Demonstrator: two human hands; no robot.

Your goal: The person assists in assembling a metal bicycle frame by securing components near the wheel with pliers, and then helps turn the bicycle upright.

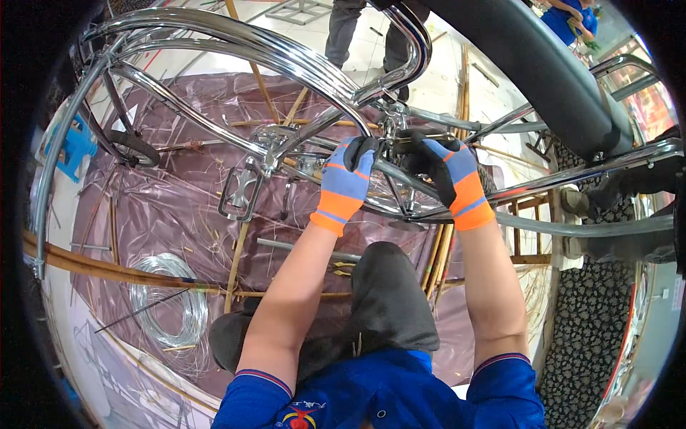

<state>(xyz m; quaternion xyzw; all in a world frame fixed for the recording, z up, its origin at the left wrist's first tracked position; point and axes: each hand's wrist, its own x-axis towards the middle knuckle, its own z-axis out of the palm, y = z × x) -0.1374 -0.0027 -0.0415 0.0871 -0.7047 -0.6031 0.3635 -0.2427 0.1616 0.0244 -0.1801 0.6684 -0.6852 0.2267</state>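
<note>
A chrome bicycle-like frame [236, 36] with bent tubes stretches across the view in front of me. I wear blue-and-black gloves with orange cuffs. My left hand [349, 171] is closed round a chrome tube near the middle of the frame. Just to its right, my right hand [454, 168] has its fingers closed by a cluster of metal fittings [389, 129]; a slim, dark piece shows at the fingertips, and its kind is unclear. A pedal [239, 193] hangs left of my hands. The long black seat [543, 79] slants above my right hand.
A purple plastic sheet [164, 229] covers the floor, strewn with cane strips [114, 268] and loose wire. A wire coil [199, 314] lies at left, near a blue stool [75, 146]. Other people's legs [344, 32] stand beyond the frame and at right [636, 189], beside patterned carpet [589, 322].
</note>
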